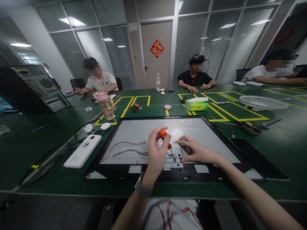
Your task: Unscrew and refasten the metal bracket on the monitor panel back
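A flat display panel (134, 131) with a black frame lies face down on the green table in front of me. My left hand (157, 153) grips a small orange screwdriver (165, 137), tip down on a small circuit board (173, 156) near the panel's front edge. My right hand (194, 150) rests flat on the panel beside the board, fingers spread and pressing next to the screwdriver tip. Thin red and white wires (124, 148) run across the panel to the left of my left hand.
A white power bank (82, 150) and black cables lie left of the panel, a black strip (256, 158) to its right. Farther back stand a pink-lidded bottle (105, 105), a green tissue pack (196, 104), a white fan (261, 103) and a computer case (35, 88). Three people sit across.
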{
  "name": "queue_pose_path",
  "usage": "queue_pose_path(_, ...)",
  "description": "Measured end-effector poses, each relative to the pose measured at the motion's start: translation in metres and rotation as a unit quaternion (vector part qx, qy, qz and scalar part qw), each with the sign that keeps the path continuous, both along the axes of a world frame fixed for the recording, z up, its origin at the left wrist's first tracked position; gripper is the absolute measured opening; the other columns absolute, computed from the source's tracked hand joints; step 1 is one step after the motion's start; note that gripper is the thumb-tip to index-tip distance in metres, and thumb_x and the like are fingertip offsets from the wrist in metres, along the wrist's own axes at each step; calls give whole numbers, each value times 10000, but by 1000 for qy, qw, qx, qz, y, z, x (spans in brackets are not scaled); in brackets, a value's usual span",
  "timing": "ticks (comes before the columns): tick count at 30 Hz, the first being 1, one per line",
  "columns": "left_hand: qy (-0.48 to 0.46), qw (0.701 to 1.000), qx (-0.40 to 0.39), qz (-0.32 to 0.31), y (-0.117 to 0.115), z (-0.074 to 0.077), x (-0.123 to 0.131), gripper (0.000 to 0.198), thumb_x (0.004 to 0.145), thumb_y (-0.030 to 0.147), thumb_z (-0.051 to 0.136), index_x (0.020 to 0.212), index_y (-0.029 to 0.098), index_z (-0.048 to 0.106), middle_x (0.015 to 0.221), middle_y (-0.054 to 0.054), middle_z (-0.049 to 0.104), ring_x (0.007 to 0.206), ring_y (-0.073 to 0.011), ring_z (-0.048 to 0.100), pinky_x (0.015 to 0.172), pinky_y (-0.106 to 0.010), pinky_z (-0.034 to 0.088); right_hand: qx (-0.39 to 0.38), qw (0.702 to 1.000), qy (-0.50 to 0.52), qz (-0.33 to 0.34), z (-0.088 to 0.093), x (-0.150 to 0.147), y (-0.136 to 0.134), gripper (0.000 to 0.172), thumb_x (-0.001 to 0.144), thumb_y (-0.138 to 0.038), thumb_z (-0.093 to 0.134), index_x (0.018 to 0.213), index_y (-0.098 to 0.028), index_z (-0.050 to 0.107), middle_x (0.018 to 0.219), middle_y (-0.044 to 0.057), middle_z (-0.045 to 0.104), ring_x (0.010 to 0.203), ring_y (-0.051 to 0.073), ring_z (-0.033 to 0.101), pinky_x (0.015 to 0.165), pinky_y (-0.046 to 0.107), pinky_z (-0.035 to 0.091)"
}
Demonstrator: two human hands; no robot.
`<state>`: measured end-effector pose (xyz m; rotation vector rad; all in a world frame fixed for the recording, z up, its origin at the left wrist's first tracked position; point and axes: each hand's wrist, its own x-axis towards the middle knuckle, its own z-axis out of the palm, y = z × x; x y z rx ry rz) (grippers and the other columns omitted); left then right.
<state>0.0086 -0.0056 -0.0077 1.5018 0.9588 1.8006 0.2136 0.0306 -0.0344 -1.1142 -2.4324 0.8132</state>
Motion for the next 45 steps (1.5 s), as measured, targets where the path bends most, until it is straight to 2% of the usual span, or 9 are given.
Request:
queue_pose_path(5, -20, 999, -30, -34, -3, 3, -1, 283, 962, 313, 457, 1160, 213, 633, 1096, -72, 653, 967, -180, 631, 883, -302, 471, 3, 1000, 10, 3, -1, 0, 1, 705, 721, -527, 739, 1332, -246, 526, 1217, 81, 474, 1080, 273, 506, 955, 388, 437)
queue_pose_path(11, 4, 1000, 7, 7, -4, 1, -4, 210, 893, 313, 597, 1047, 206, 693, 962, -47, 629, 867, -158, 612, 803, -261, 486, -1, 1000, 12, 1, 0, -1, 0, 712, 712, -504, 755, 1327, -225, 530, 1224, 87, 472, 1130, 280, 489, 994, 388, 415)
queue_pose_path(16, -3, 1000, -3, -13, -7, 1, -6, 308, 967, 325, 463, 1201, 246, 645, 1139, -60, 636, 1034, -181, 600, 914, -294, 453, -8, 1000, 13, -8, 2, -2, -1, 746, 677, -495, 785, 1326, -228, 532, 1225, 90, 475, 1141, 286, 486, 1006, 395, 408)
queue_pose_path(19, -7, 999, -18, -26, -8, 0, -6, 327, 970, 345, 454, 1223, 235, 631, 1111, -72, 652, 1042, -196, 607, 908, -309, 465, -11, 1000, 22, -9, 1, -3, -1, 746, 667, -476, 796, 1321, -225, 540, 1232, 88, 475, 1168, 290, 473, 1032, 388, 389)
queue_pose_path(24, 1, 1000, -7, -14, -9, -1, -4, 266, 907, 362, 568, 1086, 213, 695, 1004, -67, 609, 782, -158, 610, 685, -258, 509, -14, 999, 24, -19, -1, -5, 0, 747, 640, -457, 810, 1308, -243, 553, 1218, 77, 486, 1134, 286, 489, 1007, 388, 410)
queue_pose_path(30, -24, 999, -23, -4, -11, 3, -4, 365, 935, 401, 501, 1193, 197, 659, 1148, -97, 655, 1090, -219, 596, 936, -317, 462, -18, 999, 21, -22, 1, -7, 0, 740, 650, -425, 789, 1311, -194, 550, 1237, 92, 477, 1164, 281, 474, 1035, 371, 377)
queue_pose_path(36, 0, 999, 19, 34, -12, 3, -2, 276, 863, 405, 617, 996, 190, 726, 937, -78, 662, 877, -202, 622, 800, -299, 508, -25, 999, 17, -25, 2, -7, -2, 743, 624, -351, 808, 1303, -182, 557, 1231, 93, 482, 1162, 282, 473, 1022, 352, 384)
queue_pose_path(42, -40, 999, 5, 7, -19, -2, 0, 333, 925, 413, 520, 1103, 197, 701, 1052, -86, 662, 999, -210, 611, 878, -299, 481, -31, 999, 30, -29, 1, -8, -2, 744, 607, -309, 816, 1298, -199, 563, 1228, 82, 489, 1144, 274, 487, 1001, 337, 398)
queue_pose_path(45, -23, 999, 19, 13, -20, -4, 0, 278, 901, 396, 570, 1036, 203, 719, 970, -68, 642, 887, -181, 612, 787, -259, 489, -34, 998, 30, -32, 3, -10, -3, 726, 597, -287, 817, 1277, -197, 580, 1223, 80, 493, 1155, 276, 482, 1015, 335, 388)
